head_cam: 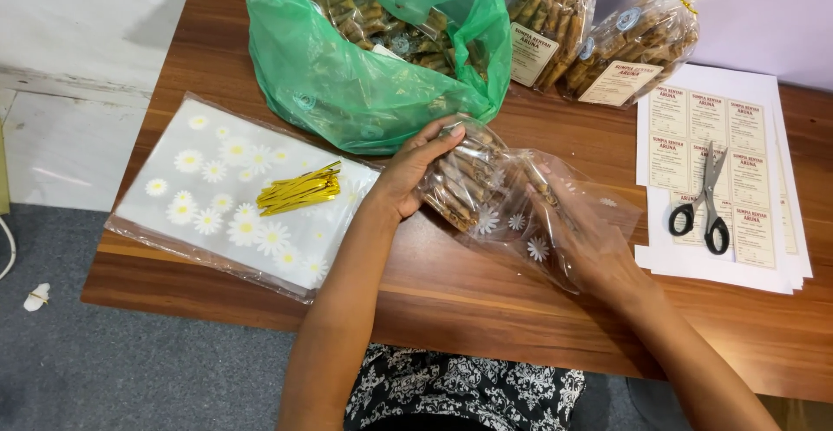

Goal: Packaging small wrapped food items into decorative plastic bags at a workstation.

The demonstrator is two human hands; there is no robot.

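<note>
My left hand (408,175) grips the closed end of a clear daisy-printed plastic bag (512,210) lying on the wooden table (451,301), with several brown stick snacks (464,184) inside it. My right hand (590,244) is pushed into the open end of the same bag, seen through the film. A green plastic bag (364,75) full of the same snacks sits just behind my left hand.
A stack of daisy-printed clear bags (230,192) lies at the left with a bundle of gold twist ties (299,190) on top. Two filled, labelled snack bags (599,36) stand at the back right. Black-handled scissors (705,201) rest on label sheets (733,171) at the right.
</note>
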